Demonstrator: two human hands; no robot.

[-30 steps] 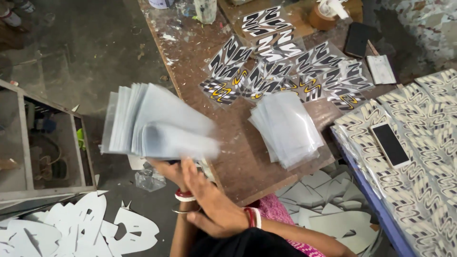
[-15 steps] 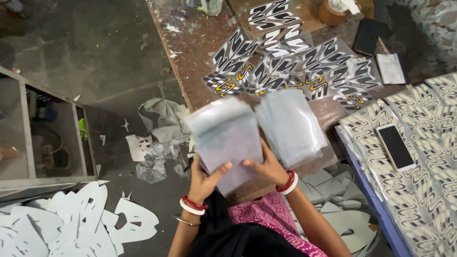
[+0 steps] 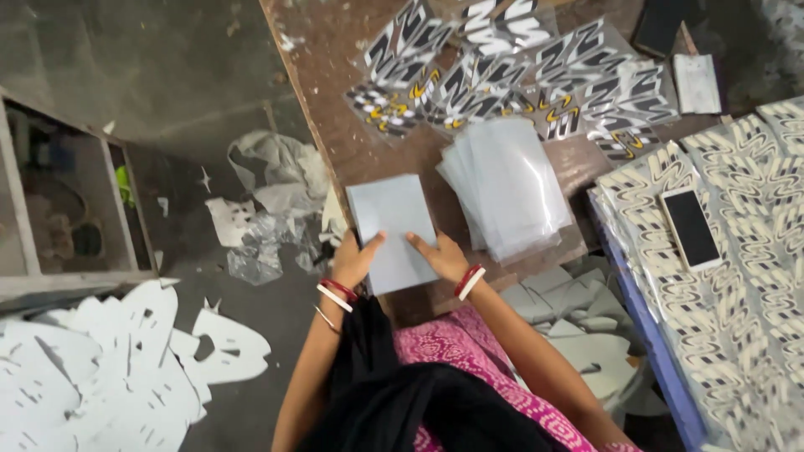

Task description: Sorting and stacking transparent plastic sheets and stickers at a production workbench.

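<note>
- Both hands clamped on the stack of clear sleeves [image 3: 395, 228] — left hand [image 3: 355, 261] on its near-left corner, right hand [image 3: 441, 256] on the near-right, fingers flat on top, thumbs hidden underneath so I can't confirm how deep the pinch goes.
- Stack sits squared up at the near edge of the brown table [image 3: 335, 109], its lower end overhanging toward my lap.
- Risk 1: slick film — any tilt and the top sheets likely slide off, fanning over the edge onto the floor scraps [image 3: 268, 209].
- Risk 2: second pile of sleeves [image 3: 511, 188] lies just beside on the right, already splayed; a nudge from my right wrist could shove it off the near edge or mix the two piles.
- Risk 3: printed cutouts [image 3: 494, 79] crowd the far side, close to the loose pile's top edge — pushing forward would ride over them.
- Room: bare tabletop to the left and ahead-left of the stack; that's the open lane.
- Right is boxed in — patterned sheet bench [image 3: 737, 276] with a phone [image 3: 691, 228] on it, well apart from my hands but blocking any wide swing.
</note>
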